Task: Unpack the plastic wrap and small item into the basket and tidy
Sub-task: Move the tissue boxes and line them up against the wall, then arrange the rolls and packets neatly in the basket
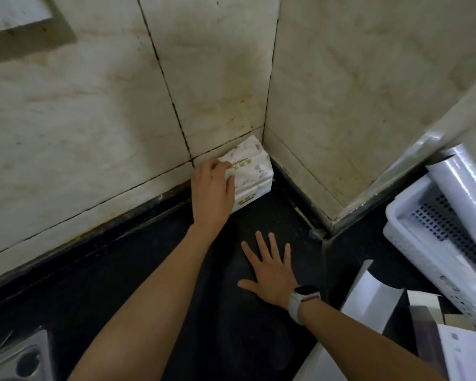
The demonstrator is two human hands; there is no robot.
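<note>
A roll of plastic wrap (462, 182) lies across the white basket (412, 243) at right. The left hand (212, 188) grips a tissue pack (248, 174) in the counter corner; the right hand (270, 268) rests flat, fingers spread. Tidying seems underway; next, probably straighten the pack.

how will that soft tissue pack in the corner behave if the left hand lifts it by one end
The tissue pack will probably sag and crumple, since its wrapper already looks creased where the left hand touches it. It looks light for its size, so one hand should manage. The thin wrapper may slip a little; it won't roll, being flat-sided against the wall.
</note>
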